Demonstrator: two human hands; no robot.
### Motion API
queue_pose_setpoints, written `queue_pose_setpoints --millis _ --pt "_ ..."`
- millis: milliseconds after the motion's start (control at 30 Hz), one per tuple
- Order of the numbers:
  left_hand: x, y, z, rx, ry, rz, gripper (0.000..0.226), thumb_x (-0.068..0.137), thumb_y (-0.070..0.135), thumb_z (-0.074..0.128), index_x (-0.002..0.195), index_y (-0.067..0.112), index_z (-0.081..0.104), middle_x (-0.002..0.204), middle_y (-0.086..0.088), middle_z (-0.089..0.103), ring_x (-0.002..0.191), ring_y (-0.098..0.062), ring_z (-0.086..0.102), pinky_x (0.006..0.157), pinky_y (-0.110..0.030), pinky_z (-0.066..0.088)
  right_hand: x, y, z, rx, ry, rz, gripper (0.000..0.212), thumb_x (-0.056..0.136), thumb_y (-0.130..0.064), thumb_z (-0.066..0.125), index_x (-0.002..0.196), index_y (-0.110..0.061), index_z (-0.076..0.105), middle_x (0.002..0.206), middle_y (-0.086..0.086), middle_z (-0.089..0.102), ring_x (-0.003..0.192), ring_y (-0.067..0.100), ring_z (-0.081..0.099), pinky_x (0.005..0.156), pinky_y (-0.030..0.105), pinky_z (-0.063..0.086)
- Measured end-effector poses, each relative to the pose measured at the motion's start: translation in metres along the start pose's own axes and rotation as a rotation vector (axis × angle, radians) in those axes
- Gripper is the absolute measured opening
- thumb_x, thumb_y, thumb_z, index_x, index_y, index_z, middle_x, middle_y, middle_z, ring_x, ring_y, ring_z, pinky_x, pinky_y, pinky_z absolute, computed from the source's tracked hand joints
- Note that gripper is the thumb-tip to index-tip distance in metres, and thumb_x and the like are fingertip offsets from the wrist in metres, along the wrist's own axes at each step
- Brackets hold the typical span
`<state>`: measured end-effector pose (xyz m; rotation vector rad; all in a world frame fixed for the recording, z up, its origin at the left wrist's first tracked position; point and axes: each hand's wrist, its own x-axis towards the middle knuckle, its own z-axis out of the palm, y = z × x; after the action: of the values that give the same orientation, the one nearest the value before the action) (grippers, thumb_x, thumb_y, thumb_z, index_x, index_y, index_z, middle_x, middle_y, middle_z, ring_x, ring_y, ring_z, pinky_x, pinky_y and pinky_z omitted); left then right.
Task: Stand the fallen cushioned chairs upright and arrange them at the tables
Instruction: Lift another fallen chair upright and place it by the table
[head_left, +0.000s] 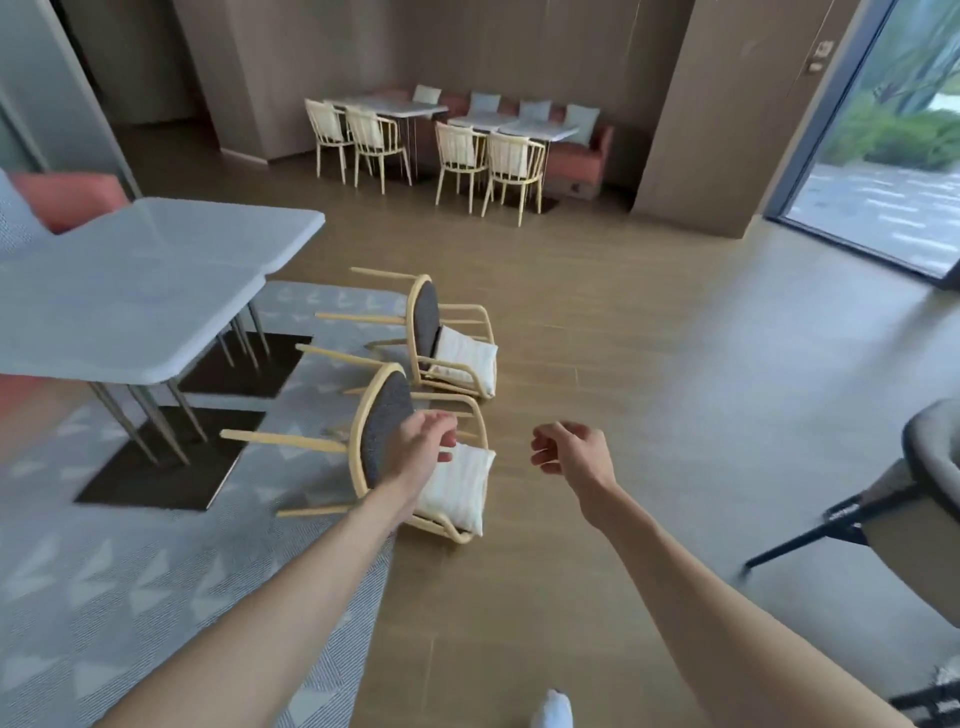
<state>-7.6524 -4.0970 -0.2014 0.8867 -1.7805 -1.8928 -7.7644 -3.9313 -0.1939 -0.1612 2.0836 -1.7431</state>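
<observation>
Left hand (423, 447), fingers loosely curled and holding nothing, hovers over the near fallen chair (395, 447); right hand (569, 452), likewise loose and empty, hangs at its 3 o'clock. Both chairs lie on their backs on the floor, legs pointing to 9 o'clock toward the table (156, 291); the far fallen chair (441, 338) lies at 12 o'clock of the near one. Step in hand: reaching. Next, probably, grip the frame and tip the chair upright.
</observation>
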Motion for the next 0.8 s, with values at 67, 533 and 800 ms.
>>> queue_pose_setpoints --millis 67,533,800 --pt "0.053 0.0 0.018 -0.016 0.024 0.005 0.014 0.085 0.028 0.065 0.088 0.015 0.068 0.081 -0.006 0.066 0.079 -0.02 0.062 0.078 -0.041 0.054 0.061 -0.005 0.003 0.009 -0.021 0.0 0.016 0.085 -0.013 0.061 0.073 -0.008 0.071 0.061 0.001 0.067 0.054 0.016 0.061 0.054 0.026 0.048" --pt "0.361 0.049 0.054 -0.209 0.468 -0.063 0.024 0.093 0.018 0.063 0.099 -0.005 0.07 0.082 -0.01 0.069 0.08 -0.021 0.064 0.083 -0.043 0.056 0.41 -0.108 0.111 -0.221 -0.38 0.005 0.02 0.088 -0.01 0.059 0.069 -0.009 0.066 0.064 0.007 0.063 0.057 0.02 0.056 0.052 0.026 0.046" --pt "0.513 -0.005 0.049 -0.436 0.762 -0.179 0.013 0.09 0.014 0.065 0.082 0.005 0.067 0.075 -0.007 0.066 0.07 -0.018 0.063 0.067 -0.032 0.057 0.565 -0.092 0.204 -0.461 -0.643 -0.024 0.02 0.087 -0.011 0.061 0.068 -0.011 0.069 0.056 -0.002 0.065 0.051 0.014 0.059 0.055 0.026 0.051"
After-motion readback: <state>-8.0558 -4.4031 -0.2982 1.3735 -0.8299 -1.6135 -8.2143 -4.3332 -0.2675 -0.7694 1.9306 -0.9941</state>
